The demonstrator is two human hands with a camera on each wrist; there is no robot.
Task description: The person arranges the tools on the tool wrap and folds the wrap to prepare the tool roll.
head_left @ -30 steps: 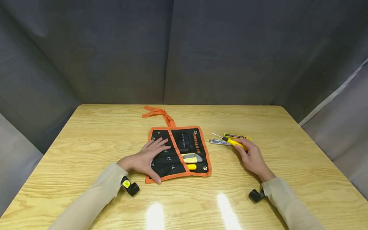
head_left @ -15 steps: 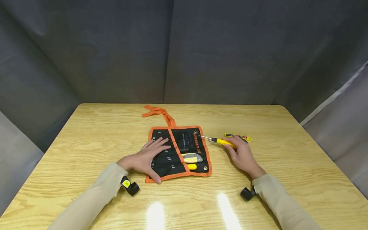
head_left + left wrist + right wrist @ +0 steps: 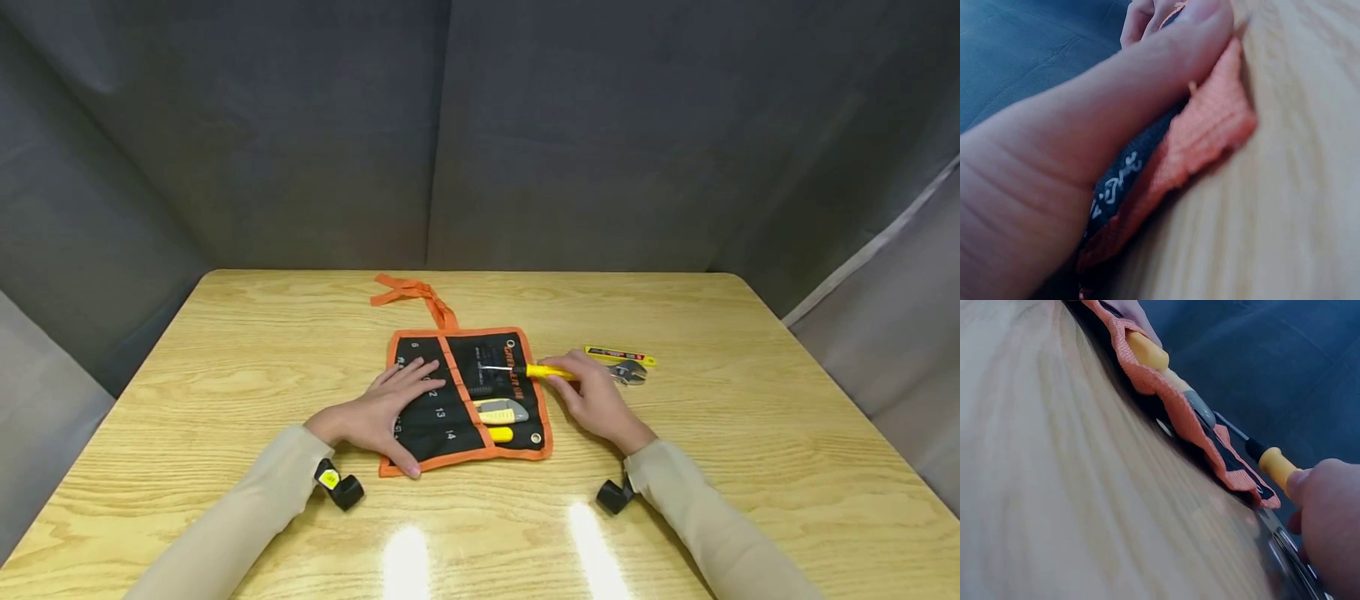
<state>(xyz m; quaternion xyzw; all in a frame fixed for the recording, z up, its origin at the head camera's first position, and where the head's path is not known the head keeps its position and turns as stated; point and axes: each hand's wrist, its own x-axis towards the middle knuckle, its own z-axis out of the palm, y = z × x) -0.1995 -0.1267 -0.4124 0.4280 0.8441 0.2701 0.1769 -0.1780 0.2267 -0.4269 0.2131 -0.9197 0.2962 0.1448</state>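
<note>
A black tool pouch with orange trim point(image 3: 450, 459) lies unrolled on the table, numbers printed on its pockets. My left hand point(image 3: 393, 408) rests on its left part with fingers spread; in the left wrist view the thumb point(image 3: 1141, 87) lies over the orange edge. My right hand point(image 3: 592, 400) grips a screwdriver point(image 3: 551, 372) by its yellow handle. The thin shaft points left over the pouch's upper flap, its tip short of the pocket edge. A cream utility knife point(image 3: 504, 412) and a yellow handle end point(image 3: 500, 435) stick out of the pockets.
An adjustable wrench point(image 3: 628, 372) lies right of the pouch, partly hidden behind my right hand. Beyond it is a flat yellow packet point(image 3: 619, 357). Orange ties point(image 3: 420, 292) trail from the pouch's far edge. Dark curtains point(image 3: 480, 133) hang behind the table.
My right hand has carried the screwdriver leftward from beside the pouch to over its flap, uncovering the wrench's head. My left hand has stayed in place.
</note>
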